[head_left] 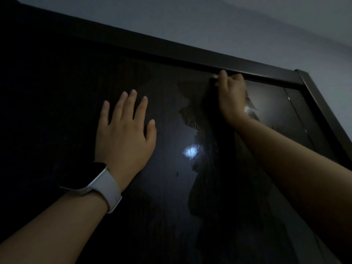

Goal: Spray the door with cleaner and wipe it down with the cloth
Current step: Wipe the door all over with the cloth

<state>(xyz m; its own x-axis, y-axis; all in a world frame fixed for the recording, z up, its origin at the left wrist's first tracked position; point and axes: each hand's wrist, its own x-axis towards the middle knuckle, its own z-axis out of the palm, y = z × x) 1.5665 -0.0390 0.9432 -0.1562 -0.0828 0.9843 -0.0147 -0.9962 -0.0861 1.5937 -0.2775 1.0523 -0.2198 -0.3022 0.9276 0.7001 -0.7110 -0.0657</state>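
Left hand [124, 134] lies flat on the door [162, 187] at frame centre-left, fingers straight and spread, holding nothing, watch [95, 182] on the wrist. Right hand [231, 96] is up at the door's top edge, upper right of centre, fingers curled round a cloth [249, 109] pressed to the panel. Cloth is mostly hidden behind the hand, only pale scraps showing; low light hides the door's left side.

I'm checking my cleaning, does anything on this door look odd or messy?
Only an uneven wet patch on the dark door, with ragged edges running down between the flat left hand and the right hand, which grips the cloth near the top frame. No visible damage.
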